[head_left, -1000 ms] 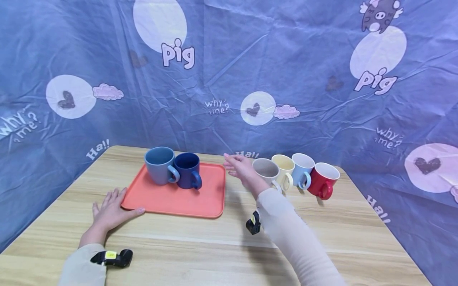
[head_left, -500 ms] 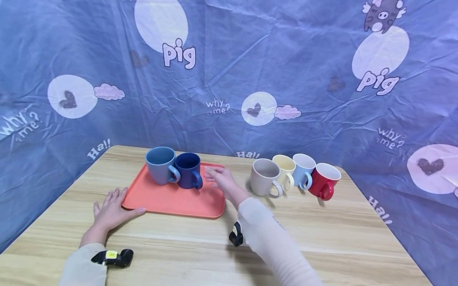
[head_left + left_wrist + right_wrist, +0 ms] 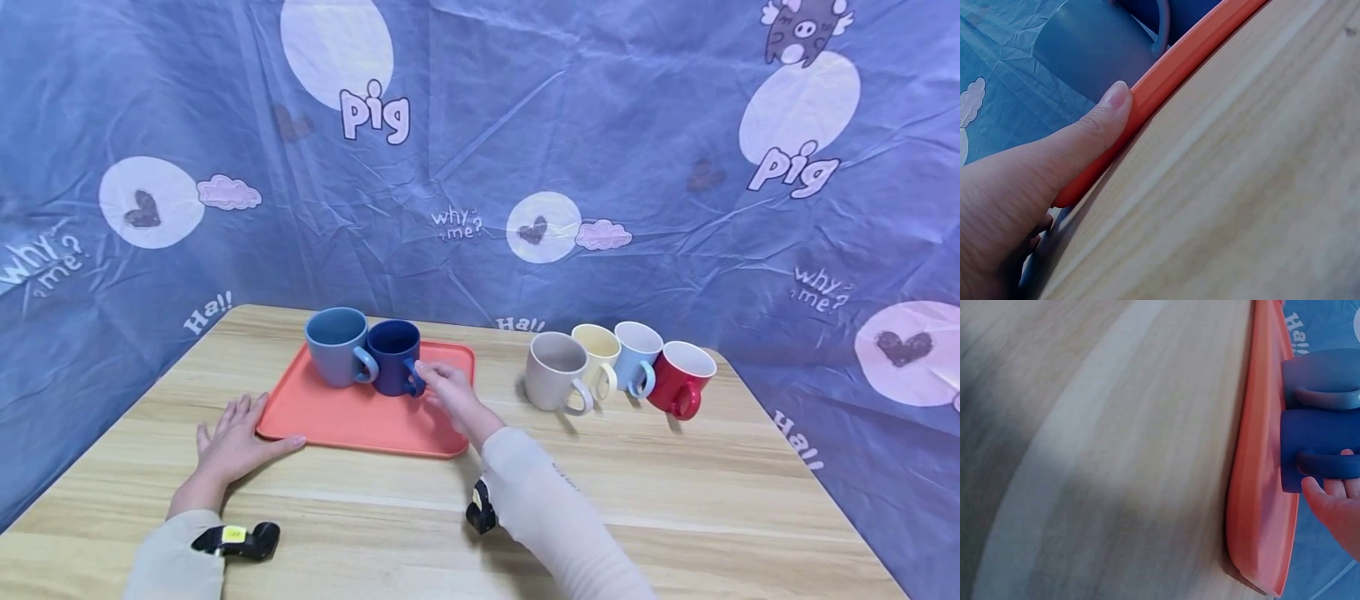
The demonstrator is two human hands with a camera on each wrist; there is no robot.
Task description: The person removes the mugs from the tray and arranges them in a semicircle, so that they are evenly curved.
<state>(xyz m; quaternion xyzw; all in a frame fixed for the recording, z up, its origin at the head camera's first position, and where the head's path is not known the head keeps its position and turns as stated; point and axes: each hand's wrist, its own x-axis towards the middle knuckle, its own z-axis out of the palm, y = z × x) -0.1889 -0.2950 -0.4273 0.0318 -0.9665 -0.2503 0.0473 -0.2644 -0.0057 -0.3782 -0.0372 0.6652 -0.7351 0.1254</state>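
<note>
At the near left corner of the coral-red tray (image 3: 360, 425), my left hand (image 3: 236, 446) lies with fingers spread along the side. Its thumb (image 3: 1094, 122) rests against the front rim. Two mugs stand upright on the tray: a large grey-blue mug (image 3: 333, 350) and a smaller navy mug (image 3: 392, 358) to its right. My right hand (image 3: 453, 396) is at the navy mug's handle (image 3: 1329, 465). In the right wrist view a fingertip shows beyond the handle, with the thumb (image 3: 1314, 490) on its near side. The rest of that hand is cut off by the frame edge.
Right of the tray, a grey mug (image 3: 551, 375), a cream mug (image 3: 597, 354), a light blue mug (image 3: 632, 358) and a red mug (image 3: 671, 379) stand on the wooden table (image 3: 375, 517). A blue printed cloth (image 3: 480, 150) hangs behind the table.
My right hand has moved left from beside the grey mug, over the tray, to the navy mug's handle. The left hand, tray and mugs have stayed in place.
</note>
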